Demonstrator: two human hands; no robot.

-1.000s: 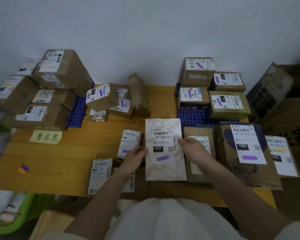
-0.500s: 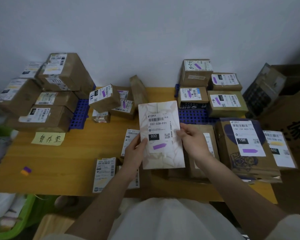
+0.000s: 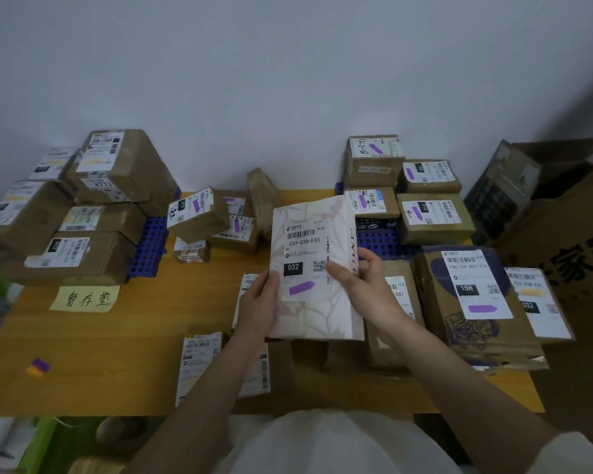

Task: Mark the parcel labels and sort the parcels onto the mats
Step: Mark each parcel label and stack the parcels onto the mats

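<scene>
- Above the middle of the wooden table (image 3: 93, 340), a white parcel (image 3: 317, 302) with a pale marbled wrap is held clear of the surface, label upward; the label reads 032-038-E01 and 032 and bears a purple mark (image 3: 301, 288)
- Left hand (image 3: 259, 307): fingers curled round the parcel's lower left edge, thumb on the face beside the label
- Right hand (image 3: 363, 285): thumb laid over the label's right edge, fingers wrapped behind the right side of the parcel
- Beneath and behind the held parcel lie several brown parcels; it hides most of them, so their number cannot be told. One with a label ending C07 (image 3: 396, 302) shows just beside the right wrist
- Right of these, a large brown bag parcel (image 3: 473, 302) with a label reading 15H and a purple mark; touching its right side, a parcel (image 3: 541, 302) marked 032 in yellow
- Far right, a blue mat (image 3: 380, 242) carries stacked boxes, each visible label marked in purple, among them one box (image 3: 432, 217) touching the mat's right part
- Far left, a second blue mat (image 3: 149, 248) bears larger boxes (image 3: 79, 254); a tilted small box (image 3: 197, 213) leans at its right edge
- A yellow note (image 3: 86, 298) with handwritten characters lies in front of the left stack
- A purple and orange scrap (image 3: 37, 367), possibly sticky tabs, lies near the table's left front
- A labelled flat parcel (image 3: 199, 364) lies at the near edge, partly covered by the left forearm
- An open cardboard carton (image 3: 562, 213) stands off the table at the right
</scene>
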